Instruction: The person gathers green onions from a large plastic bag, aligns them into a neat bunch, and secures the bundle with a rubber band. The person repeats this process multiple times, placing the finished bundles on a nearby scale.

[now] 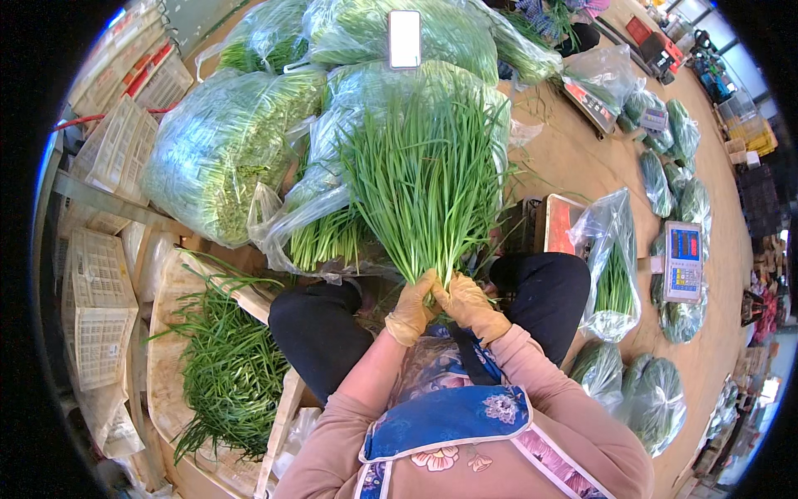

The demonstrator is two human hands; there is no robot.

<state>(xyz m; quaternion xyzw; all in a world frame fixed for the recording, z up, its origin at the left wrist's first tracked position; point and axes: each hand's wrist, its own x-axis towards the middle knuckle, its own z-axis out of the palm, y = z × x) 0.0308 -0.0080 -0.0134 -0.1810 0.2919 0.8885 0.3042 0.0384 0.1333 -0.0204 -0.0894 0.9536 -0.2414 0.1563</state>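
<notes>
A bunch of long green leaves, likely garlic chives (430,181), fans out away from me, its pale stem ends gathered low between my hands. My left hand (411,309), in a tan rubber glove, grips the stems from the left. Gloved the same way, my right hand (471,305) closes on them from the other side, and the two hands touch. Behind the bunch lies an open clear plastic bag (318,206) with more cut stems (327,243) showing at its mouth. The stem tips inside my fingers are hidden.
Large filled bags (230,156) stand ahead, with a phone (404,39) on top. A wooden trough (165,374) of loose leaves (234,368) is at left, beside plastic crates (100,312). At right are a scale display (684,262), a bagged bunch (614,280) and packed bags (654,399). Another person (576,31) sits ahead.
</notes>
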